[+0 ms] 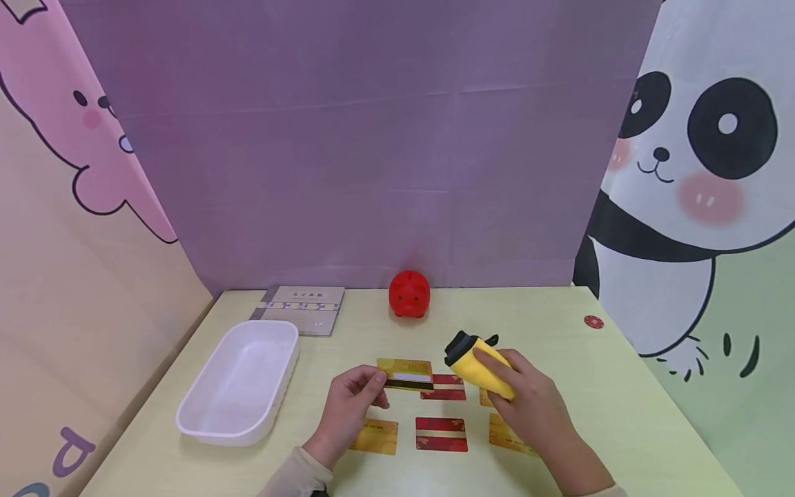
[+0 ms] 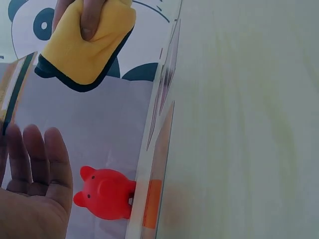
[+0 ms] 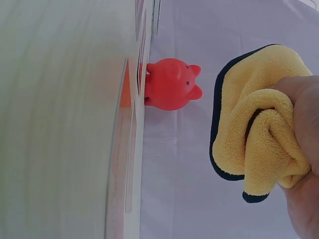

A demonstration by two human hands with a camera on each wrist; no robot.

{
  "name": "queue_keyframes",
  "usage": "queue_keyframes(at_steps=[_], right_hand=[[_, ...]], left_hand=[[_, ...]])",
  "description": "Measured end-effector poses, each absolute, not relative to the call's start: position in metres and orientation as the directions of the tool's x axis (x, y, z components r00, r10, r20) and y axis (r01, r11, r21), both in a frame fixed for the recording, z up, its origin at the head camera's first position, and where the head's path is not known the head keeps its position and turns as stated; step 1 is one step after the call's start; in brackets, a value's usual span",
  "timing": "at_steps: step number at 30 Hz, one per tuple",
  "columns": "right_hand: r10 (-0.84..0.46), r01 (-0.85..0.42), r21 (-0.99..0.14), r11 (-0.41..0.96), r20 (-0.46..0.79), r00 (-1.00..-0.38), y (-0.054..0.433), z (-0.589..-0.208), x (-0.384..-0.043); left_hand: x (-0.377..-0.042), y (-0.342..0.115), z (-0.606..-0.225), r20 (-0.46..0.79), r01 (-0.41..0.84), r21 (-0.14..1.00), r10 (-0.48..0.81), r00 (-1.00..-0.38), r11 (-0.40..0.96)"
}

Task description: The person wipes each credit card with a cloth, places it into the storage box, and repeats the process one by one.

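Observation:
Between thumb and fingers, my left hand (image 1: 354,404) pinches a gold card (image 1: 404,368) with a black stripe and a white strip, raised above the table. In the left wrist view only the edge of that card (image 2: 19,87) shows, at the far left. My right hand (image 1: 535,397) grips a folded yellow cloth (image 1: 481,369) with dark trim, to the right of the card and apart from it. The cloth (image 3: 269,119) looks fluffy and bunched in the right wrist view. Beneath the hands lie red cards (image 1: 442,444) and gold cards (image 1: 379,442), some partly covered by the hands.
A white plastic tray (image 1: 276,407) stands at the left, with a grey booklet (image 1: 304,314) behind it. At the back middle sits a red piggy bank (image 1: 409,295). A red round chip (image 1: 593,322) lies at the far right. A purple cloth backdrop (image 1: 348,152) rises behind the table.

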State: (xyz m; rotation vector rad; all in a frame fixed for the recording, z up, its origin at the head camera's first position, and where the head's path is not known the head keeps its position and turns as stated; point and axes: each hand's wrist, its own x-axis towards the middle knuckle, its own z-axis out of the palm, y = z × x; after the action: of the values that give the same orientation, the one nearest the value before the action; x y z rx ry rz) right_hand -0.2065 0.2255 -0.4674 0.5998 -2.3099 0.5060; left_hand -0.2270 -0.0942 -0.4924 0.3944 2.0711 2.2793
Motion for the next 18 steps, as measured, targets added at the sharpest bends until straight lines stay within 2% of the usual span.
queue_keyframes(at_steps=[18], right_hand=[[-0.267,-0.537,-0.200,0.819,0.695,-0.667,0.2243,-0.4665,-0.2057]], left_hand=[[-0.2282,-0.0944,-0.4932,0.158,0.119,0.979,0.246,-0.956,-0.166]])
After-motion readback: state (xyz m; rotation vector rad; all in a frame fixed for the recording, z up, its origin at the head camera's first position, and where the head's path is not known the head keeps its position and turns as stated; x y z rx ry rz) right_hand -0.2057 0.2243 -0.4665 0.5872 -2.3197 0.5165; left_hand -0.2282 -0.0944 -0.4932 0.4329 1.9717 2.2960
